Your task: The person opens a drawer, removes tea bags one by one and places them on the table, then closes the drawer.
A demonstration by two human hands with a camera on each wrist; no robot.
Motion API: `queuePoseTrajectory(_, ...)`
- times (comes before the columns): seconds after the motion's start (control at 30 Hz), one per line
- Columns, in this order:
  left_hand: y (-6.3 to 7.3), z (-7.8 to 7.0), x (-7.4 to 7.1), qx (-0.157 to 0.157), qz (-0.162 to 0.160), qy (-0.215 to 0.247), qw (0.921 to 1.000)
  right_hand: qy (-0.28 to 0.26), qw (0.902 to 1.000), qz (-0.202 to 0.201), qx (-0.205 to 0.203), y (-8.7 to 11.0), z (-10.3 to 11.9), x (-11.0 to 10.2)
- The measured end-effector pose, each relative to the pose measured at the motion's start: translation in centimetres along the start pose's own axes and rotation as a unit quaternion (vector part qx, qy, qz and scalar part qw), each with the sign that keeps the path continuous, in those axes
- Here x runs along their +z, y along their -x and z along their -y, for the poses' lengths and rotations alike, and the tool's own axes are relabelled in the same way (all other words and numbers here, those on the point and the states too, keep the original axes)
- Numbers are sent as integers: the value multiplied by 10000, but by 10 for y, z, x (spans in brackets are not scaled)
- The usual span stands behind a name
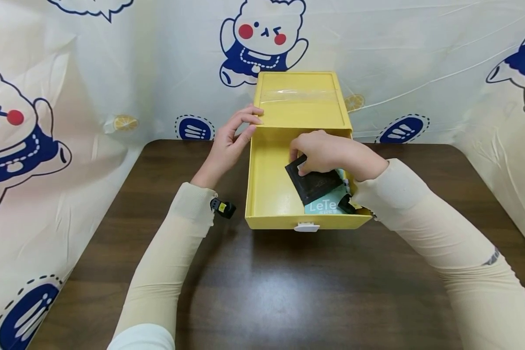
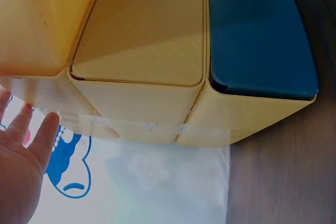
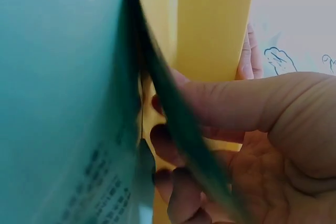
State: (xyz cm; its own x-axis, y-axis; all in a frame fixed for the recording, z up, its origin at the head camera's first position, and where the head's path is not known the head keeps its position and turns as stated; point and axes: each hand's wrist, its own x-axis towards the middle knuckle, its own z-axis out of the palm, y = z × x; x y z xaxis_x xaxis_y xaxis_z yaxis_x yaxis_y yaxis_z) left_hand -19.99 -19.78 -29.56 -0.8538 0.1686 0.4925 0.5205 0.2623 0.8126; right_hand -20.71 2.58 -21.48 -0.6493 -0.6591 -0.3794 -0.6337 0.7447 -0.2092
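A yellow drawer [image 1: 267,187] is pulled out from the top of a drawer cabinet [image 1: 297,111]. Over its right half my right hand [image 1: 321,151] pinches a thin, flat black square [image 1: 316,187] between thumb and fingers, tilted up. Edge-on in the right wrist view, this flat piece [image 3: 176,108] looks dark green. Under it in the drawer lies a teal package [image 1: 325,206] lettered "LeTe", its printed face [image 3: 63,77] close to the right wrist camera. My left hand [image 1: 229,143] rests its fingertips at the left edge of the cabinet top, fingers loosely extended.
Below the pulled-out drawer, the cabinet has a yellow drawer [image 2: 142,30] and a blue drawer [image 2: 262,35], both closed. A white handle [image 1: 306,227] sits on the top drawer's front. The cabinet stands on a dark wooden table [image 1: 271,291], before a cartoon-printed sheet [image 1: 398,53].
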Motion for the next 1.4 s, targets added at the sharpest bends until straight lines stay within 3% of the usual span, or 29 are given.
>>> queuePoseTrajectory(0.23, -3, 1, 0, -40, 8, -21, 10000, -329, 9987, 46, -388, 0, -2, -1)
queuePoseTrajectory(0.77, 0, 0, -1, -28, -28, 22, 10000, -853, 9934, 0, -760, 8, -8, -15)
queuePoseTrajectory(1.2, -1, 1, 0, -37, -27, 26, 10000, -1400, 9869, -198, -784, 24, -9, -31)
queuePoseTrajectory(1.4, 0, 2, 0, 43, -37, -15, 10000, -1691, 9842, -242, -468, 37, -15, -39)
